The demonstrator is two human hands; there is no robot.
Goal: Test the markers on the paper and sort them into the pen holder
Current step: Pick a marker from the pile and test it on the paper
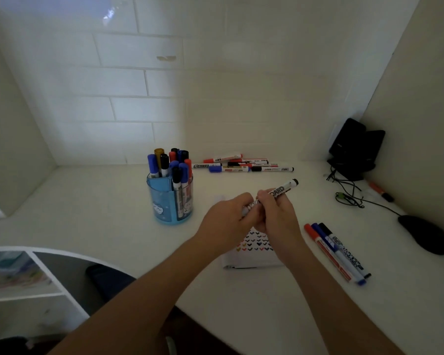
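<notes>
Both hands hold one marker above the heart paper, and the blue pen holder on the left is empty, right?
Not empty: the head view shows the blue pen holder holds many capped markers. Otherwise right: left hand and right hand both grip one marker above the heart paper.

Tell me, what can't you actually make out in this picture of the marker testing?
Head view only:
- Held marker: its left end is buried in the left hand and right hand, so capped or uncapped is unclear.
- Paper: both hands cover its far part, so any test marks there are hidden.
- Loose markers by the wall: label print too small to read.
- Black object in the right corner: too dark to identify.
</notes>
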